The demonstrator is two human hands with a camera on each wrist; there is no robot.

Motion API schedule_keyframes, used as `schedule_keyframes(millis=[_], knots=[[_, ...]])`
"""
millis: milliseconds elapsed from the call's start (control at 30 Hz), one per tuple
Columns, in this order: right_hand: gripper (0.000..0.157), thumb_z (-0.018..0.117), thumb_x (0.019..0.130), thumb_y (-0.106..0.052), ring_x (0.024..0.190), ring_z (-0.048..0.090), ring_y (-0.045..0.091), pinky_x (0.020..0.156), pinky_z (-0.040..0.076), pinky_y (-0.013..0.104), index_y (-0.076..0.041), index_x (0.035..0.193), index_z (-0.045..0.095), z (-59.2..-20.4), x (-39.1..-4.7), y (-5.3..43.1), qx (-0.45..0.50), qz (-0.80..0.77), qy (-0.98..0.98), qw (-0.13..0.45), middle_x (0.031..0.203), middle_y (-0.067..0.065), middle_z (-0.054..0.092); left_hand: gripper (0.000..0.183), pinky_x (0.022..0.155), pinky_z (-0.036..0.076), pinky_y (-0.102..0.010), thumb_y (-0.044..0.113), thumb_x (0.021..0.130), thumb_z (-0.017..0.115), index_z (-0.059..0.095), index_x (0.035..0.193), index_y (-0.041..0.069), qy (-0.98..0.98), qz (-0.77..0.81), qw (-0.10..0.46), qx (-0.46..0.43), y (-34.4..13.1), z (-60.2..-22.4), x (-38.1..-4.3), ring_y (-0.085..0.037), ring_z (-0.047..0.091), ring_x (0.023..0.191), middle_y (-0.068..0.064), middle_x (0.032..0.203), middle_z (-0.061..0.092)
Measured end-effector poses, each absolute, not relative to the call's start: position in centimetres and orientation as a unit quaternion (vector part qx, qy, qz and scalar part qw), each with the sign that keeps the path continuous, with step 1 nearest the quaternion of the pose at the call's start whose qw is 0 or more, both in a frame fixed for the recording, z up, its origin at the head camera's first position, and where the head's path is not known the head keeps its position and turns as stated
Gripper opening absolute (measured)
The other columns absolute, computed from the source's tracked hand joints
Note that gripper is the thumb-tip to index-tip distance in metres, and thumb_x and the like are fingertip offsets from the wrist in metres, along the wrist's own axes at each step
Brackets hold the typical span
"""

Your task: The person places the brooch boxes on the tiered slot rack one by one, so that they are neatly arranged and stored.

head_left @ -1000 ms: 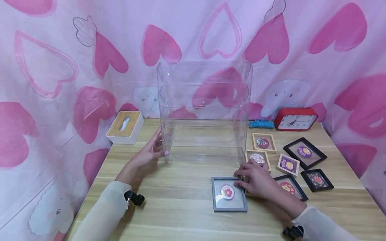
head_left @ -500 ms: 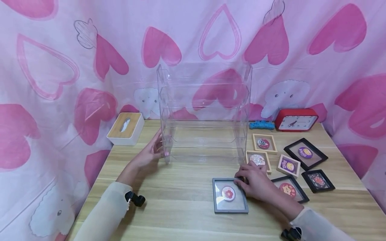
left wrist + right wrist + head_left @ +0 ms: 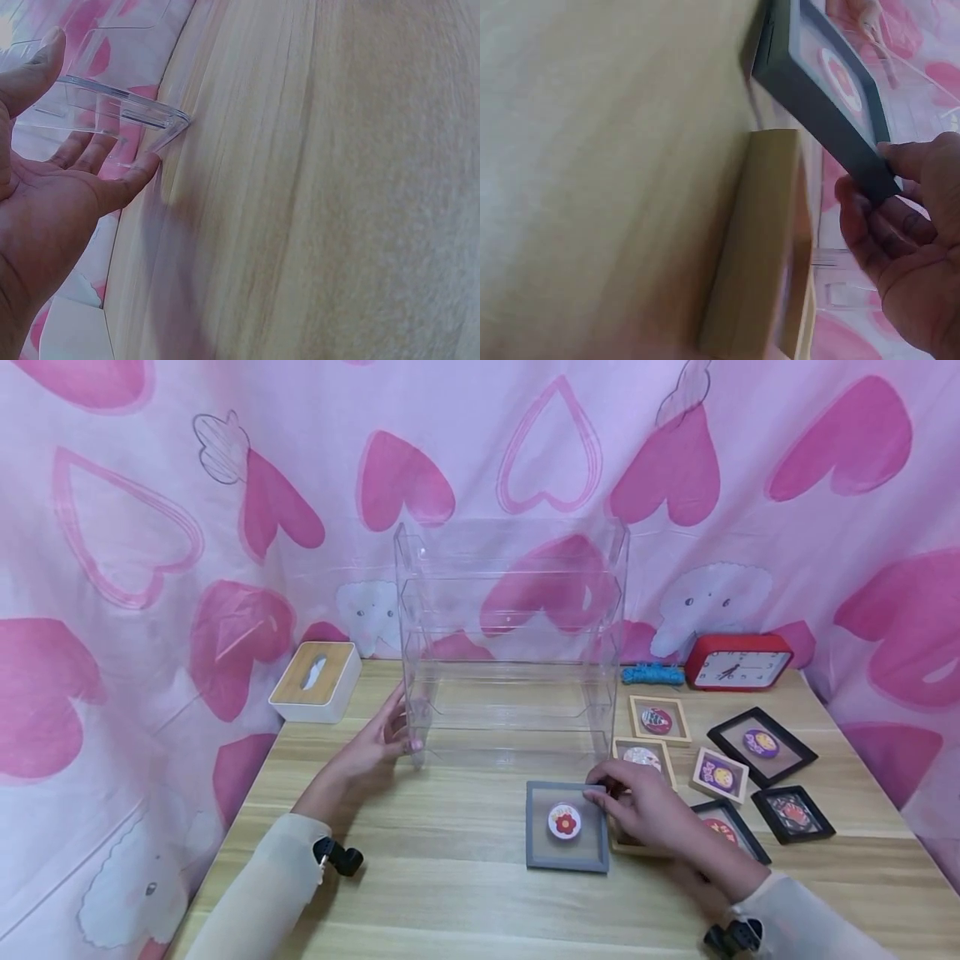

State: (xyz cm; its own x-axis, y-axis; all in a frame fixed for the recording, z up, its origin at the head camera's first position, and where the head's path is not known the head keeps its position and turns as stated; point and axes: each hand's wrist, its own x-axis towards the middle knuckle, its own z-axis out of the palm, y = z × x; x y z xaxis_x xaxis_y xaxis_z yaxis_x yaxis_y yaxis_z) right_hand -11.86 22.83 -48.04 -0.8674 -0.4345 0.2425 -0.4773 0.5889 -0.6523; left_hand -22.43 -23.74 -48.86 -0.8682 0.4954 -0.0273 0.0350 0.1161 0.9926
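Observation:
In the head view, my right hand [image 3: 637, 797] pinches the upper right corner of a grey square display frame [image 3: 529, 827] with a red-flower badge inside. Seen from the right wrist, the grey frame [image 3: 810, 97] is tilted, its corner between thumb and fingers. A light wooden frame [image 3: 761, 240] lies beneath that hand, partly covered by it in the head view. My left hand [image 3: 372, 745] touches the lower left side of a clear acrylic tiered shelf [image 3: 510, 718]. In the left wrist view its fingers [image 3: 131, 182] are loosely extended, one tip against the shelf's bottom corner.
Right of the shelf lie several badge frames, including a large black one [image 3: 720, 756], a small black one [image 3: 819, 834] and a light wooden one [image 3: 686, 739]. A red clock [image 3: 701, 647] and blue cord bundle [image 3: 652, 674] stand behind. A tissue box [image 3: 330, 697] sits left.
The grey frame's near edge has moved away from the person and the glare has left its pane as it tilts in the right hand's pinch. The left hand stays at the shelf.

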Motion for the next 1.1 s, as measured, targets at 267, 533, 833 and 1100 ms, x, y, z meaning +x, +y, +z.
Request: schedule_keyframes(millis=[267,533,833,1100], knots=[[0.023,0.083,0.096,0.000,0.082,0.071,0.000,0.069,0.066,0.023,-0.019,0.107,0.076,-46.6,-12.7,23.3,0.279,0.388,-0.874,0.084,0.094,-0.010,0.076,0.117,0.136,0.013,-0.075,-0.004,0.101,0.071,0.001,0.175,0.055,0.737,0.629,0.178,0.173,-23.8,-48.9,-22.4,-0.049,0.019,0.170,-0.017,0.186,0.018],[0.026,0.086,0.094,0.001,0.086,0.075,0.003,0.075,0.068,0.022,-0.019,0.109,0.078,-43.9,-13.5,24.1,0.261,0.388,-0.876,0.116,0.098,-0.007,0.079,0.116,0.136,0.009,-0.077,0.001,0.102,0.074,0.003,0.173,0.060,0.743,0.624,0.181,0.157,-23.8,-48.9,-22.4,-0.048,0.016,0.171,-0.015,0.186,0.016],[0.025,0.086,0.094,-0.001,0.087,0.075,0.003,0.082,0.062,0.009,-0.018,0.112,0.080,-40.8,-14.5,24.7,0.234,0.384,-0.882,0.140,0.100,-0.004,0.081,0.115,0.135,0.010,-0.077,0.006,0.103,0.074,0.001,0.172,0.061,0.753,0.610,0.181,0.165,-24.0,-48.9,-22.1,-0.049,0.019,0.170,-0.016,0.187,0.014],[0.030,0.087,0.092,0.001,0.087,0.071,-0.002,0.078,0.060,0.007,-0.015,0.116,0.081,-37.3,-15.9,24.9,0.219,0.379,-0.880,0.182,0.104,0.002,0.081,0.114,0.137,0.014,-0.072,0.002,0.104,0.072,0.000,0.173,0.057,0.753,0.606,0.182,0.182,-24.0,-48.9,-22.3,-0.050,0.021,0.170,-0.020,0.186,0.016]])
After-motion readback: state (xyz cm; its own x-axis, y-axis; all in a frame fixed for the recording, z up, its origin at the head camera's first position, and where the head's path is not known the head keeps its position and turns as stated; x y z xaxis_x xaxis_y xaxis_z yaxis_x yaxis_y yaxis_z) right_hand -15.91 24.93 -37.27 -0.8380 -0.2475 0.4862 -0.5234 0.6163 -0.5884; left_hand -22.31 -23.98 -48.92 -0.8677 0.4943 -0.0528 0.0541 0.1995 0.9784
